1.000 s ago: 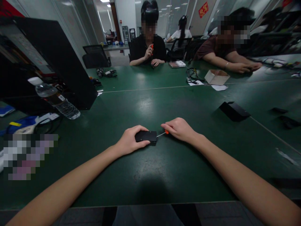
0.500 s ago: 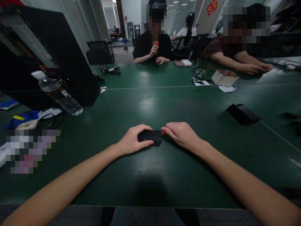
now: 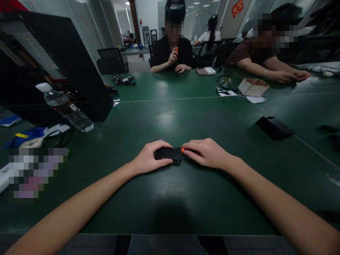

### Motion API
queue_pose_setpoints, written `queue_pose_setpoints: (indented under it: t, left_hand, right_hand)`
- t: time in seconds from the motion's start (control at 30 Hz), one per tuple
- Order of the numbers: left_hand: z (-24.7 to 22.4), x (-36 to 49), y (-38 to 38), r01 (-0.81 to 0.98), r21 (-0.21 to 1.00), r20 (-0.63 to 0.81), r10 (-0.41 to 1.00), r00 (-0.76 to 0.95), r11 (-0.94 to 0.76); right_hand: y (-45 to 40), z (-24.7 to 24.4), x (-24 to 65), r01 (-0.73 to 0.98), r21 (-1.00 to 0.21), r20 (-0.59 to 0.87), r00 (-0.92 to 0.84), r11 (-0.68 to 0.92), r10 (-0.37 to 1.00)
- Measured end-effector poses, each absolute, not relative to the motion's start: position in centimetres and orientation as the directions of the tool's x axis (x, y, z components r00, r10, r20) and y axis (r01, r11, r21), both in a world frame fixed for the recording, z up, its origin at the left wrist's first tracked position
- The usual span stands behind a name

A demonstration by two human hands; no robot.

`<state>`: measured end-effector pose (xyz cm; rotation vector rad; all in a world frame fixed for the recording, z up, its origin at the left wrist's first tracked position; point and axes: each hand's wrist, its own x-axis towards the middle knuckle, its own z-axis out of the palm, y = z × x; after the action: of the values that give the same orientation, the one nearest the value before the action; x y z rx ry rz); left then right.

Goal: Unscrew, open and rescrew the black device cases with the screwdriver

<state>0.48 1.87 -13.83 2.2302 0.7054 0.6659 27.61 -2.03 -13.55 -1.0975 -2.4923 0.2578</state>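
Note:
A small black rectangular case (image 3: 170, 153) with screws in its top lies on the green table. My left hand (image 3: 151, 157) grips its left end, thumb along the near side and fingers over the far side. At the case's right end, my right hand (image 3: 205, 152) pinches a small orange-red piece (image 3: 183, 150) between thumb and fingertips. That piece is right up against the case; most of it is hidden by the fingers, so its kind cannot be made out.
A water bottle (image 3: 65, 108) leans by a black cabinet (image 3: 87, 78) at left. Right of my hands lies a black bracket-like part (image 3: 275, 128). Farther back are an open carton (image 3: 253, 87) and cables (image 3: 223, 84). Across the table, one person (image 3: 172, 53) holds an orange-handled tool; another sits at right.
My right hand's fingers have straightened from a tighter curl, and the orange-red piece now sits closer to the case's end. My left hand keeps its grip on the case.

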Motion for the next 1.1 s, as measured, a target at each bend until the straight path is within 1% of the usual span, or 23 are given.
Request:
queue_pose_setpoints:
  t: [0.2,0.33,0.37,0.43,0.53,0.6,0.67,0.8,0.97,1.1]
  left_hand:
    - [-13.9,0.4,2.0,0.266,0.735,0.268,0.628,0.73,-0.623]
    - [-14.2,0.3,1.9,0.289,0.732,0.258,0.644,0.72,-0.617]
    - [-14.2,0.3,1.9,0.29,0.731,0.259,0.645,0.719,-0.617]
    - [-14.2,0.3,1.9,0.287,0.729,0.261,0.641,0.722,-0.621]
    - [-14.0,0.3,1.9,0.286,0.722,0.26,0.63,0.732,-0.63]
    - [-14.0,0.3,1.9,0.284,0.717,0.264,0.624,0.735,-0.637]
    - [-13.9,0.4,1.9,0.278,0.716,0.271,0.622,0.734,-0.64]
    - [-14.0,0.4,1.9,0.256,0.72,0.295,0.618,0.729,-0.645]
    - [-14.0,0.4,2.1,0.214,0.739,0.314,0.608,0.729,-0.638]
    - [-14.0,0.3,2.0,0.16,0.757,0.364,0.612,0.702,-0.634]
  right_hand:
    - [-2.2,-14.0,27.0,0.67,-0.259,0.409,-0.576,0.696,0.708]
    - [-2.1,-14.4,26.4,0.632,-0.268,0.458,-0.581,0.727,0.673]
    - [-2.0,-14.5,26.3,0.627,-0.29,0.458,-0.572,0.723,0.681]
    - [-1.9,-14.7,26.3,0.619,-0.372,0.433,-0.544,0.692,0.719]
    - [-1.7,-15.1,26.3,0.596,-0.495,0.351,-0.528,0.632,0.773]
    - [-1.5,-15.4,26.3,0.59,-0.528,0.311,-0.534,0.61,0.786]
    - [-1.3,-15.7,26.2,0.593,-0.536,0.3,-0.532,0.601,0.792]
    - [-1.2,-15.7,26.5,0.606,-0.503,0.28,-0.561,0.616,0.779]
    - [-0.7,-15.2,27.9,0.675,-0.369,0.211,-0.608,0.639,0.765]
    - [0.0,-15.3,29.3,0.717,-0.314,0.206,-0.588,0.622,0.782]
